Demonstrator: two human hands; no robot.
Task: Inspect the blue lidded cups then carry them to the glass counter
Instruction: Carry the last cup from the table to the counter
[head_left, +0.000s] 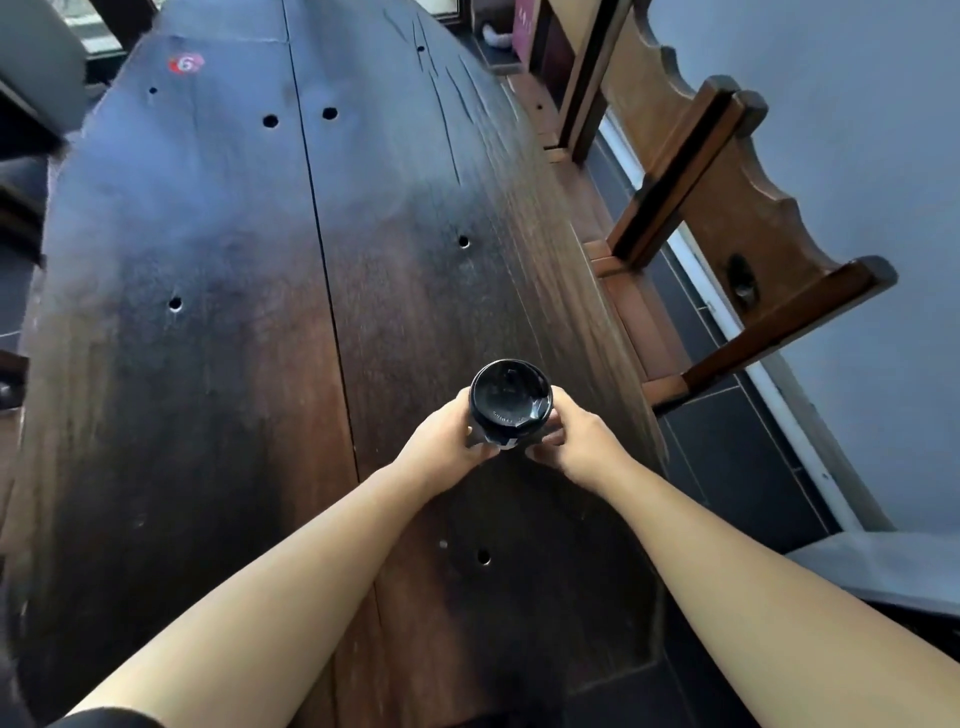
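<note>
Over dark wood table (218, 364), near its right edge: lidded cup (510, 400) upright, long axis vertical, lid facing cam. L hand (447, 441) & R hand (576, 436) grasp it from opposite sides, equally near; only one cup seen, glass counter not in view
</note>
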